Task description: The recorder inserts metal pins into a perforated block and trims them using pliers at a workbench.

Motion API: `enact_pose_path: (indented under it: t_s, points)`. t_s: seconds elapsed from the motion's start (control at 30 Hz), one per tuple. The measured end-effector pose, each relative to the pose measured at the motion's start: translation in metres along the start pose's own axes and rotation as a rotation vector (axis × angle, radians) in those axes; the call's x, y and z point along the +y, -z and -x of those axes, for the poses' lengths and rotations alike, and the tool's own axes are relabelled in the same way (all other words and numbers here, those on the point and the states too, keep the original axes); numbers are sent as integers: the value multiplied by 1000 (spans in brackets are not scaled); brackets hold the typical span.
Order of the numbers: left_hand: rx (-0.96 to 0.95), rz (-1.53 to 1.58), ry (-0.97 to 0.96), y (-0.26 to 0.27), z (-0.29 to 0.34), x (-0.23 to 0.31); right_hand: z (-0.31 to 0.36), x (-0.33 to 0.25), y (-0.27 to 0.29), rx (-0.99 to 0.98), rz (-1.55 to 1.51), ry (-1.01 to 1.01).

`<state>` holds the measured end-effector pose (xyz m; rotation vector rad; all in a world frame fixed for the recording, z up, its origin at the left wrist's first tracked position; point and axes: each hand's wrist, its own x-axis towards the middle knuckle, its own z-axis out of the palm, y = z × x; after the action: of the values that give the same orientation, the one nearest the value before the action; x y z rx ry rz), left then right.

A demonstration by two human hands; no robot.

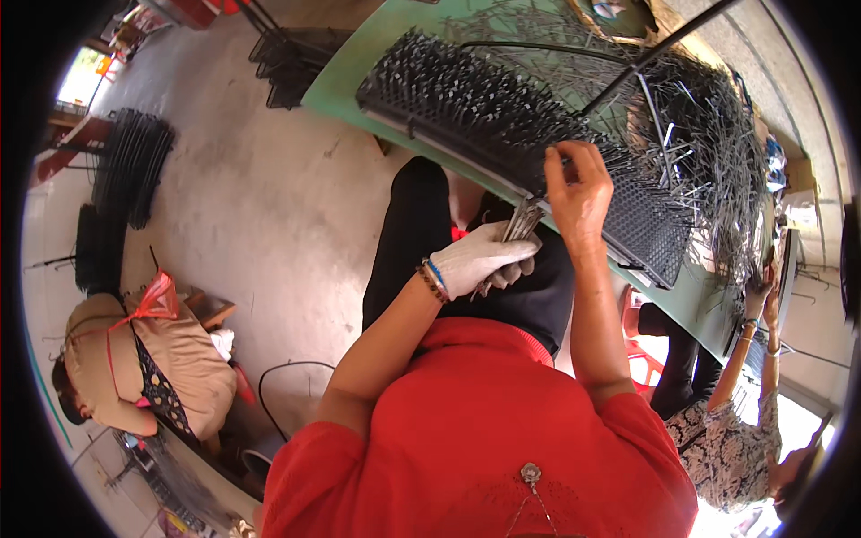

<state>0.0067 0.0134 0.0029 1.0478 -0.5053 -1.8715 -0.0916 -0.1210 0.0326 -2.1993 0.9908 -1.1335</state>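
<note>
My left hand (489, 258), in a white knitted glove, is closed around a bundle of thin grey strips (522, 220) above my lap. Bare, my right hand (581, 186) is over the near edge of a long black mesh panel (647, 235), its fingers bent in a pinch; what they hold, if anything, is too small to make out. Dense rows of thin dark strips (466, 85) stand up from the panel's left and middle. Toward its right end the mesh shows more plainly. The panel lies slantwise on a green tabletop (359, 67).
Loose dark strips (717, 152) lie heaped behind the panel, and a black rod (659, 56) slants over it. One person (735, 439) works at the table's right end; another (152, 359) bends over at the left. Black mesh panels (134, 170) stand stacked by the left wall.
</note>
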Motion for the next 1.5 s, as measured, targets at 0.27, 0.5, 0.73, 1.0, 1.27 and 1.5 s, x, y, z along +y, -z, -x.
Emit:
enact_pose_path:
  t_s: [0.27, 0.5, 0.73, 1.0, 1.27, 1.5]
  points:
    - [-25, 9, -49, 3, 10, -12, 3, 0, -8, 23, 65, 40]
    - [-49, 24, -106, 3, 19, -18, -1, 5, -12, -39, 189, 201]
    - [-4, 37, -143, 2, 26, -23, 7, 2, -4, -106, 273, 187]
    - [-92, 48, -144, -3, 36, -13, 33, -15, 29, -461, -229, -173]
    - [-139, -64, -39, -20, 15, -1, 44, 4, 49, -479, -666, -537]
    - [-77, -45, 74, -23, -11, 9, 23, 21, 59, -124, -666, -585]
